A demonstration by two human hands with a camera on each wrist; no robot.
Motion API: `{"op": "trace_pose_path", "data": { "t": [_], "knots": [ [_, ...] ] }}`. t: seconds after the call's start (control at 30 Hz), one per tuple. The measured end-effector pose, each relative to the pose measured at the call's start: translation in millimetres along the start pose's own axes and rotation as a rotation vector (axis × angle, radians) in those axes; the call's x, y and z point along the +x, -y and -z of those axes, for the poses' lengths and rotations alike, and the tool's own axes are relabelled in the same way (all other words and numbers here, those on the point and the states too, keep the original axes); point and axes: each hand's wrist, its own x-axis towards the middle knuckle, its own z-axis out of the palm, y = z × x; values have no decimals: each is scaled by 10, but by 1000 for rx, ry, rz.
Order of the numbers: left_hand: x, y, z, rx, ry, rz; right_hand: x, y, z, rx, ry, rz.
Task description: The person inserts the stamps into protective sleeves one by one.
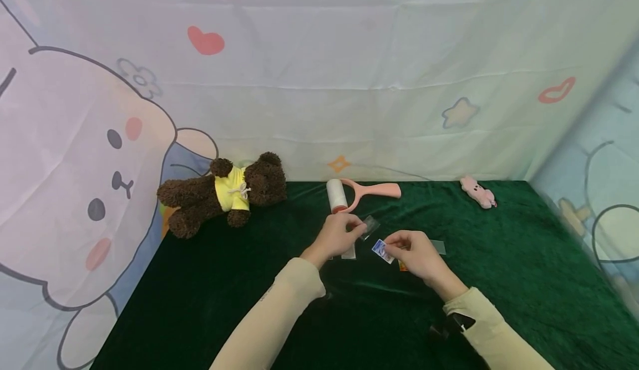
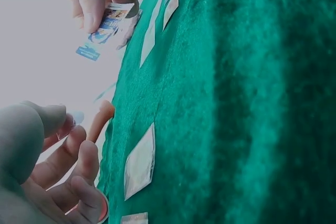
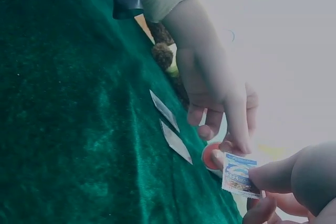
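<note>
My right hand (image 1: 414, 252) pinches a small blue-and-white postage stamp (image 1: 382, 251) between thumb and fingers. The stamp's toothed edge shows in the right wrist view, where the stamp (image 3: 239, 176) overlaps the other hand's fingertips. To its left, my left hand (image 1: 338, 236) holds a small clear plastic sleeve (image 1: 370, 227) by thumb and forefinger, the other fingers loosely bent. Below that hand a pale flat packet (image 1: 349, 253) lies on the green cloth. An orange piece (image 1: 402, 266) sits under the right hand, partly hidden, and another clear sleeve (image 1: 439, 246) lies beyond it.
A pink-handled lint roller (image 1: 379, 190) lies just behind the left hand. At the back left is a brown teddy bear (image 1: 199, 198) in a yellow top, and a small pink plush toy (image 1: 477, 192) lies at the back right. A printed curtain (image 1: 319, 109) hangs behind the table.
</note>
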Motion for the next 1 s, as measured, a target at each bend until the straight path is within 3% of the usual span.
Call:
{"op": "trace_pose_path", "data": {
  "t": [0.13,0.43,0.67,1.0],
  "knots": [
    [-16,28,32,-21,-4,4,26,-2,11,7,19,21],
    [-39,136,79,-71,33,-5,113,15,-10,31,10,-17],
    [-99,197,143,-68,41,17,179,41,-36,19,8,19],
    [-160,251,212,-101,43,7,259,72,-53,8,-43,32]
  ]
}}
